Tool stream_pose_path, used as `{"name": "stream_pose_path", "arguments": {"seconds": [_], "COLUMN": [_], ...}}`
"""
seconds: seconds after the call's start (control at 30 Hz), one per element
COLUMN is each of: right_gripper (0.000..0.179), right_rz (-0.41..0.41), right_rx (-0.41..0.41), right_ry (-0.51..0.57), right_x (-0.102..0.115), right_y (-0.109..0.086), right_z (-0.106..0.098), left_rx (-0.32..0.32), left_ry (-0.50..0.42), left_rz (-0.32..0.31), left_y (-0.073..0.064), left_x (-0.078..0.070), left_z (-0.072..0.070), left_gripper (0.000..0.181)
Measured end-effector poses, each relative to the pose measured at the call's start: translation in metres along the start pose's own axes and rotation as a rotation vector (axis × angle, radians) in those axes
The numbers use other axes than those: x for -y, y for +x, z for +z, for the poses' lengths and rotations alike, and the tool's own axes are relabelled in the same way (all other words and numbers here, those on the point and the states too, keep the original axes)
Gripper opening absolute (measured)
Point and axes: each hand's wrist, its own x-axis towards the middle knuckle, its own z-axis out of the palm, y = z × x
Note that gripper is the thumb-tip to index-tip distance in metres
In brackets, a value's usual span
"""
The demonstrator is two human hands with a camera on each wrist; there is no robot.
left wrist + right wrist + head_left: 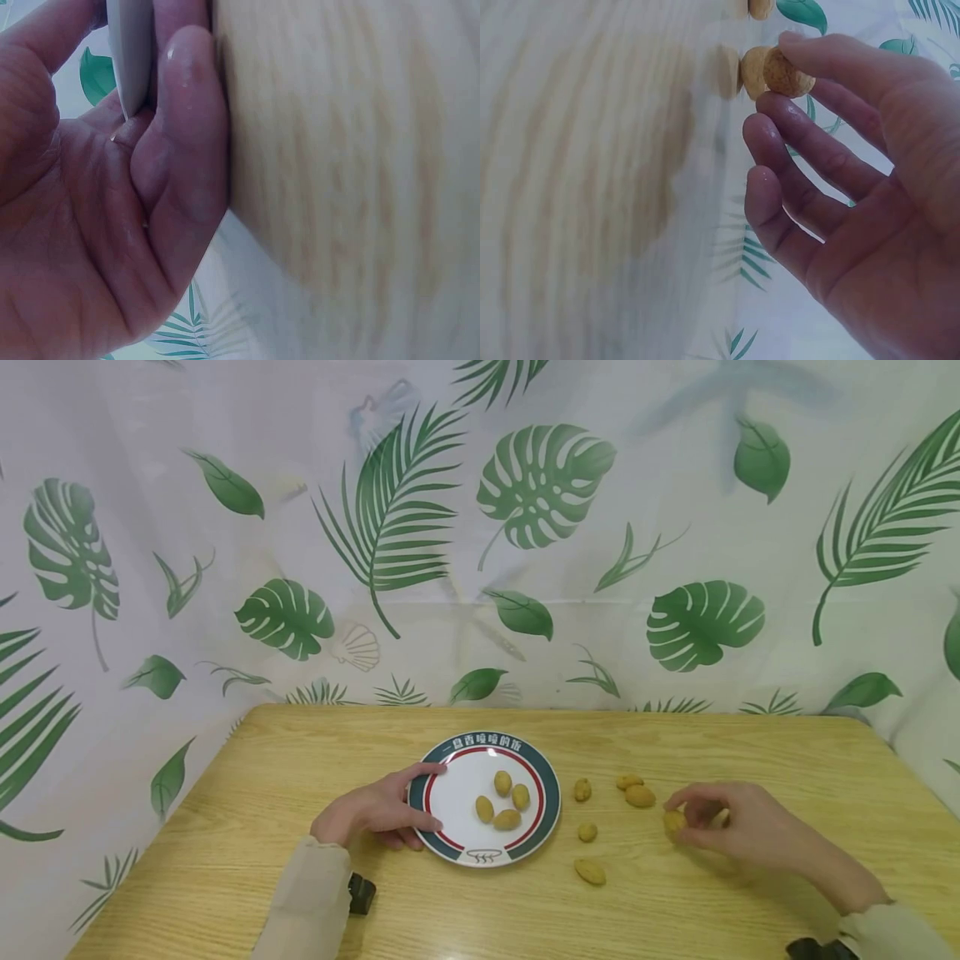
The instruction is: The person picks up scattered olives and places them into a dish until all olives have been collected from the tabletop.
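Observation:
In the head view my left hand (382,806) grips the left rim of a round white plate (457,793) with a dark blue-grey edge and a red ring. The thumb and a finger lie over the rim. In the left wrist view other fingers curl beneath the plate (129,56), close to the tabletop. Several small yellow-brown, olive-like fruits (507,819) lie on the plate. To its right, my right hand (738,827) pinches another such fruit (673,824) between thumb and fingertips. The right wrist view shows that fruit's wrinkled skin (786,75), the other fingers loosely bent.
Between the plate and my right hand lie several more fruits, including a long one (590,872) nearest me and a pair (640,796) farther back. Everything sits on a wooden table (300,752). A leaf-patterned curtain (570,635) hangs behind its far edge.

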Motion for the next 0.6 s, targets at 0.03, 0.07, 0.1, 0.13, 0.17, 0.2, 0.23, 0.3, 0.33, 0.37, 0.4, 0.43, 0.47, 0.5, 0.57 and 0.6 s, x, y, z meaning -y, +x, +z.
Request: {"name": "stream_pose_path", "arguments": {"seconds": [0.03, 0.07, 0.1, 0.13, 0.17, 0.2, 0.23, 0.3, 0.33, 0.37, 0.4, 0.43, 0.47, 0.5, 0.57, 0.6], "right_gripper": [0.026, 0.026, 0.025, 0.025, 0.025, 0.025, 0.025, 0.025, 0.025, 0.025, 0.025, 0.025, 0.025, 0.025, 0.024, 0.023], "right_rz": [-0.008, -0.014, -0.022, -0.027, -0.032, -0.034, -0.037, -0.036, -0.032, -0.032, -0.033, -0.042, -0.045, -0.05, -0.055, -0.056], "right_rx": [-0.005, -0.009, -0.012, -0.016, -0.02, -0.024, -0.026, -0.028, -0.028, -0.028, -0.03, -0.032, -0.034, -0.034, -0.038, -0.039], "right_ry": [-0.004, -0.007, -0.009, -0.01, -0.011, -0.007, -0.003, 0.011, 0.019, 0.024, 0.029, 0.027, 0.029, 0.029, 0.031, 0.035], "right_x": [0.001, 0.002, 0.002, 0.003, 0.004, 0.006, 0.007, 0.011, 0.012, 0.014, 0.016, 0.017, 0.018, 0.019, 0.021, 0.022], "right_y": [0.001, 0.002, 0.003, 0.004, 0.006, 0.007, 0.008, 0.011, 0.012, 0.013, 0.014, 0.016, 0.017, 0.018, 0.021, 0.022], "right_z": [0.0, 0.0, 0.001, 0.001, 0.001, 0.001, 0.001, 0.002, 0.002, 0.002, 0.002, 0.002, 0.003, 0.003, 0.004, 0.005], "left_rx": [0.0, 0.0, 0.0, -0.001, -0.001, -0.001, -0.002, -0.003, -0.002, -0.002, -0.002, -0.001, 0.0, 0.0, 0.001, 0.002], "left_ry": [0.001, 0.0, -0.002, -0.002, -0.003, -0.003, -0.003, -0.003, -0.002, -0.003, -0.003, -0.002, -0.002, -0.003, -0.003, -0.004], "left_rz": [0.001, 0.003, 0.001, 0.002, 0.003, 0.002, 0.003, 0.003, 0.004, 0.003, 0.003, 0.002, 0.002, 0.001, 0.001, 0.0], "left_y": [0.0, 0.0, 0.0, 0.0, 0.001, 0.001, 0.001, 0.001, 0.001, 0.001, 0.001, 0.001, 0.001, 0.001, 0.0, 0.001], "left_x": [0.0, 0.0, 0.0, 0.0, 0.0, 0.0, 0.0, 0.0, 0.0, 0.0, 0.0, 0.0, 0.0, 0.0, 0.0, 0.0], "left_z": [0.0, 0.0, 0.0, 0.0, 0.0, 0.0, 0.0, 0.0, 0.0, 0.0, 0.0, 0.0, 0.0, 0.0, 0.0, 0.0], "left_gripper": [0.08, 0.08, 0.08, 0.08, 0.08, 0.08, 0.08, 0.081, 0.081, 0.081, 0.081, 0.08, 0.08, 0.08, 0.08, 0.08]}}
